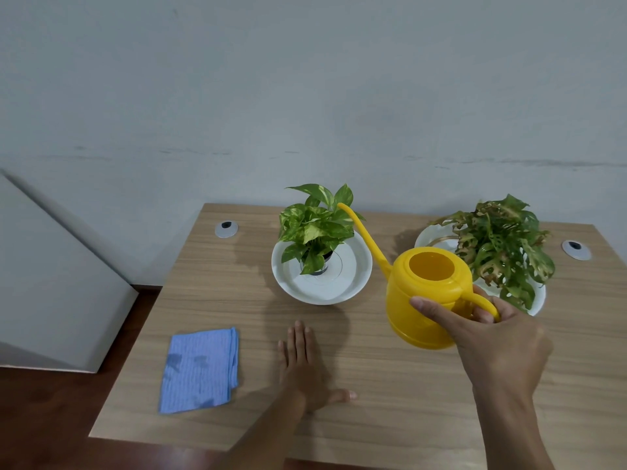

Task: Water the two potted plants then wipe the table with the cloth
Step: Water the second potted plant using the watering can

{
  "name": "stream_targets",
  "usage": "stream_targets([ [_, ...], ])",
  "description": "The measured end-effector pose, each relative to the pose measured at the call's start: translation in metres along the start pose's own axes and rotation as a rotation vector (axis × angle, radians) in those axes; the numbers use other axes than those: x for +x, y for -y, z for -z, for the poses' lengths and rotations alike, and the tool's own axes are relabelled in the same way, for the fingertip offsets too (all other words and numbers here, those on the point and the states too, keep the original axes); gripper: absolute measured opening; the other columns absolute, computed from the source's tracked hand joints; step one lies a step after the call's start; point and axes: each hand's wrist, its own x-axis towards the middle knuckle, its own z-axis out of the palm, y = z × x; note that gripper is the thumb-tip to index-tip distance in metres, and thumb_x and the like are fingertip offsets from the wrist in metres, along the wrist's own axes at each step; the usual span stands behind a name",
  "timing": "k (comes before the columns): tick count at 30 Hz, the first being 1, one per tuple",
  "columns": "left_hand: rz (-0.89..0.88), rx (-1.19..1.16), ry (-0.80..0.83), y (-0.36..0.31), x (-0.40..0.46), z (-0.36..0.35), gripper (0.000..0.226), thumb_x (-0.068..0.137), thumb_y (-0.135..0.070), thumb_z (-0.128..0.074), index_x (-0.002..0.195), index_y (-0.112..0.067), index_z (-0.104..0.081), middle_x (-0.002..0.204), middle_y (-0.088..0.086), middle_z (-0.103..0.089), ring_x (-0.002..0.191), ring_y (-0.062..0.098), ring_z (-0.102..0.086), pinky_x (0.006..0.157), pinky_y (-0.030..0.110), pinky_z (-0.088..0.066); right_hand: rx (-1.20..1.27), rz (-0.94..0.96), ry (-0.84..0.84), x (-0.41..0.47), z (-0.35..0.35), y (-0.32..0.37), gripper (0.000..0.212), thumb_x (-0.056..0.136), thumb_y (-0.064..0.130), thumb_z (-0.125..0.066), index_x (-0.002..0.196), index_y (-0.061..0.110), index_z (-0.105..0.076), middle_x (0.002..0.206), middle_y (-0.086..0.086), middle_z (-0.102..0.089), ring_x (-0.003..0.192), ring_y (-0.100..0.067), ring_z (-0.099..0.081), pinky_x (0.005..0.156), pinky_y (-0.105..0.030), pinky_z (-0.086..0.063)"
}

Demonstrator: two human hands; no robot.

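On a light wood-grain table (390,385) set against a pale wall, a person's two bare hands are seen from above. Their right hand (488,337) grips the curved handle of a bright yellow watering can (424,300) — fingers curled through the handle, thumb pressed along the can's side. The can is held above the table between the two plants, its round top opening facing the camera, and its long thin spout (363,232) reaches up and to the left, the tip among the leaves of the left plant (315,225).

That left plant has broad green-and-yellow leaves and stands in a small dark pot in the middle of a white saucer (353,276). The right plant (498,242), with ragged, holed leaves, some browned, sits in its own white dish (539,300) near the table's far right; its pot is hidden by the foliage. Whether water is coming from the spout cannot be told.

The left hand (302,364) lies flat on the tabletop, palm down — fingers straight and close together, thumb stretched out to the side, holding nothing. Just to its left, near the table's front left corner, a folded blue cloth (200,368) lies flat with a few darker patches on it. A darker patch (251,252) marks the wood beside the left saucer. Two round grey cable grommets (226,228) are set near the back edge.
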Motion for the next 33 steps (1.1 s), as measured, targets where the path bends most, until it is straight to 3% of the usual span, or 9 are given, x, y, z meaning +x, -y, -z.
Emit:
stream_targets([
  [4, -0.014, 0.001, -0.004, 0.002, 0.001, -0.002, 0.165, 0.042, -0.101, -0.050, 0.147, -0.004, 0.032, 0.150, 0.012, 0.047, 0.138, 0.027, 0.045, 0.112, 0.050, 0.030, 0.011, 0.015, 0.013, -0.002, -0.004, 0.004, 0.105, 0.031, 0.068, -0.082, 0.120, 0.015, -0.072, 0.095, -0.008, -0.076, 0.088, -0.017, -0.069, 0.083, -0.047, -0.059],
  [8, -0.017, 0.004, -0.013, 0.003, 0.002, -0.004, 0.165, 0.041, -0.102, -0.049, 0.147, -0.005, 0.031, 0.152, 0.013, 0.044, 0.139, 0.028, 0.043, 0.116, 0.053, 0.023, 0.012, 0.031, 0.031, -0.004, -0.007, 0.006, 0.099, 0.030, 0.068, -0.081, 0.114, 0.016, -0.074, 0.082, -0.001, -0.071, 0.081, -0.015, -0.068, 0.081, -0.046, -0.059],
  [11, -0.014, 0.006, -0.019, 0.003, 0.002, -0.004, 0.165, 0.041, -0.103, -0.048, 0.148, -0.005, 0.030, 0.153, 0.013, 0.043, 0.140, 0.028, 0.042, 0.117, 0.054, 0.021, 0.031, 0.043, 0.038, -0.005, -0.010, 0.005, 0.104, 0.029, 0.069, -0.082, 0.117, 0.013, -0.073, 0.088, -0.006, -0.076, 0.086, -0.017, -0.070, 0.083, -0.047, -0.059],
  [17, -0.023, -0.002, -0.028, 0.003, 0.000, -0.002, 0.164, 0.042, -0.101, -0.050, 0.150, -0.005, 0.028, 0.154, 0.013, 0.042, 0.140, 0.028, 0.043, 0.103, 0.043, 0.039, 0.037, 0.055, 0.056, -0.008, -0.012, 0.005, 0.110, 0.030, 0.069, -0.080, 0.124, 0.013, -0.070, 0.097, -0.007, -0.076, 0.091, -0.018, -0.070, 0.085, -0.046, -0.059],
  [20, -0.028, -0.007, -0.028, 0.003, 0.000, -0.002, 0.164, 0.043, -0.101, -0.050, 0.149, -0.005, 0.029, 0.153, 0.013, 0.044, 0.139, 0.028, 0.044, 0.101, 0.042, 0.040, 0.023, 0.055, 0.061, -0.010, -0.011, 0.004, 0.106, 0.032, 0.065, -0.082, 0.124, 0.013, -0.070, 0.098, -0.007, -0.076, 0.091, -0.017, -0.069, 0.084, -0.040, -0.058],
  [25, -0.028, -0.009, -0.030, 0.003, 0.002, -0.004, 0.164, 0.043, -0.101, -0.050, 0.149, -0.004, 0.029, 0.153, 0.014, 0.043, 0.140, 0.029, 0.042, 0.116, 0.052, 0.025, -0.001, 0.048, 0.067, -0.012, -0.009, 0.004, 0.094, 0.033, 0.063, -0.081, 0.116, 0.020, -0.073, 0.071, 0.011, -0.063, 0.075, -0.008, -0.064, 0.076, -0.034, -0.054],
  [27, -0.033, -0.008, -0.024, 0.003, 0.001, -0.004, 0.165, 0.042, -0.102, -0.049, 0.149, -0.004, 0.029, 0.153, 0.014, 0.043, 0.140, 0.029, 0.042, 0.116, 0.053, 0.024, -0.009, 0.045, 0.064, -0.013, -0.008, 0.003, 0.093, 0.032, 0.063, -0.080, 0.114, 0.021, -0.074, 0.070, 0.012, -0.062, 0.073, -0.005, -0.062, 0.075, -0.033, -0.053],
  [33, -0.038, -0.018, -0.021, 0.005, 0.002, -0.005, 0.164, 0.042, -0.103, -0.048, 0.148, -0.005, 0.032, 0.152, 0.013, 0.045, 0.138, 0.029, 0.045, 0.115, 0.052, 0.026, 0.006, 0.035, 0.064, -0.016, -0.010, 0.000, 0.102, 0.028, 0.067, -0.081, 0.117, 0.016, -0.073, 0.085, 0.003, -0.071, 0.088, -0.016, -0.069, 0.082, -0.044, -0.059],
])
